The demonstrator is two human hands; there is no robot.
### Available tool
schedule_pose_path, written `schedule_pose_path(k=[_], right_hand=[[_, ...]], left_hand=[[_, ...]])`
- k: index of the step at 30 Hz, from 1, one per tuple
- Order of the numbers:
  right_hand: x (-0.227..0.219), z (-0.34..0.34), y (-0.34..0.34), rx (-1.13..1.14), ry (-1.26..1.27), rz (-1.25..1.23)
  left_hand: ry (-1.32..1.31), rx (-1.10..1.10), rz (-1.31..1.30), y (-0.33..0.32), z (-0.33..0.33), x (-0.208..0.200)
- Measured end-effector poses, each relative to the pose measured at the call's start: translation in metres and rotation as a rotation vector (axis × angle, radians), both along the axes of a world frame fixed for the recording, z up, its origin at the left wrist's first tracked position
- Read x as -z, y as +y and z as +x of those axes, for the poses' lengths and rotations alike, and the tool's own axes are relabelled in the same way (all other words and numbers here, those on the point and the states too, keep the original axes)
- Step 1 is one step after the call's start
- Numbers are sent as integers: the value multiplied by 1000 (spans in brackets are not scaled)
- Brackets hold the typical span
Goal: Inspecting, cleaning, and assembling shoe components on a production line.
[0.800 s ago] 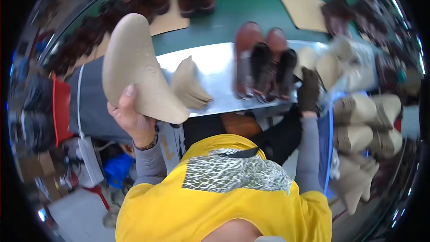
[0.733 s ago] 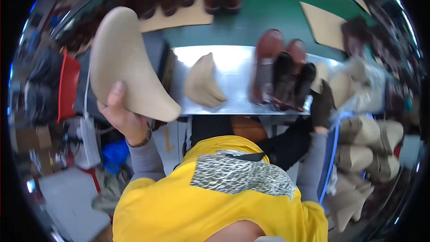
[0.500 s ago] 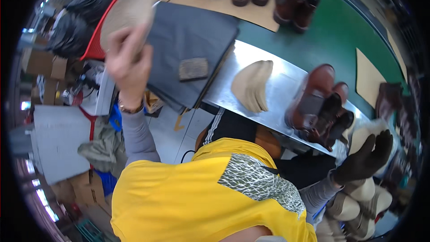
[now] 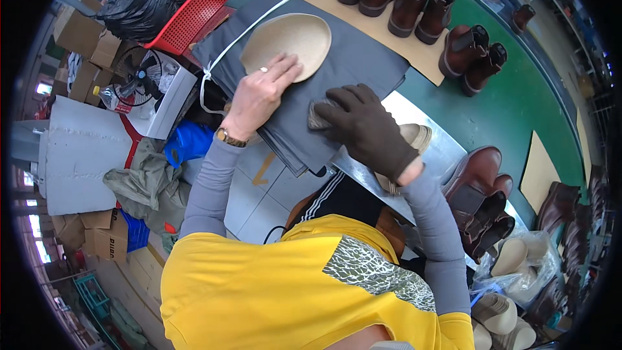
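My left hand (image 4: 262, 94), bare with a ring and a wristwatch, has its fingers on the lower edge of a beige oval shoe insert (image 4: 291, 34). The insert's thumb side is hidden under my hand. It rests over a stack of dark grey sheets (image 4: 363, 52). Just right of it, my right hand (image 4: 372, 129) in a dark brown glove is closed around a grey rough-textured block (image 4: 317, 115), low against the sheets. My right forearm and glove partly cover a stack of similar beige inserts (image 4: 418, 135) on the metal plate.
Brown ankle boots (image 4: 421, 10) line the green table (image 4: 505, 116) at the back. Another pair of boots (image 4: 476, 188) lies at the right on the metal plate (image 4: 353, 165). A red basket (image 4: 194, 10) and a fan (image 4: 139, 74) are at left. Bagged beige inserts (image 4: 518, 256) sit lower right.
My left hand has brought the insert down and rightward over the sheets. My right gloved hand has come up from the lower right and taken hold of the grey block.
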State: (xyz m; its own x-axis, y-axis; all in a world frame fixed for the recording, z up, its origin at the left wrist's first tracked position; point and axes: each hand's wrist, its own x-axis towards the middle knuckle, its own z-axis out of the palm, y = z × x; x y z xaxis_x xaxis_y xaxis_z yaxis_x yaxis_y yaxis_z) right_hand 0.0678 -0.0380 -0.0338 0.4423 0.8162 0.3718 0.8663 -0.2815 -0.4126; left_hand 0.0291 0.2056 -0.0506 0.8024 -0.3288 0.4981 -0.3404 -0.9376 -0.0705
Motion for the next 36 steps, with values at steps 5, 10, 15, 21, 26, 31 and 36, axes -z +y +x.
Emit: schedule_pose_path(k=[5,10,15,21,26,31,36], right_hand=[[-8,18,-12,-172,46,-80],[0,24,18,54,-200,3],[-20,-5,1,40,-156,156],[-19,-13,-25,114,-112,151],[-22,-9,-40,215,-72,179],[-19,-8,-50,263,-59,175],[-19,-11,-55,258,-64,179]], left_hand=[[189,90,-167,5,-12,-1],[221,160,-122,5,-8,-14],[116,151,-194,12,-5,0],[302,287,-392,-10,-13,-24],[372,138,-507,-13,-12,-1],[309,58,-682,-32,-10,-8],[448,-14,-480,-33,-12,-22]])
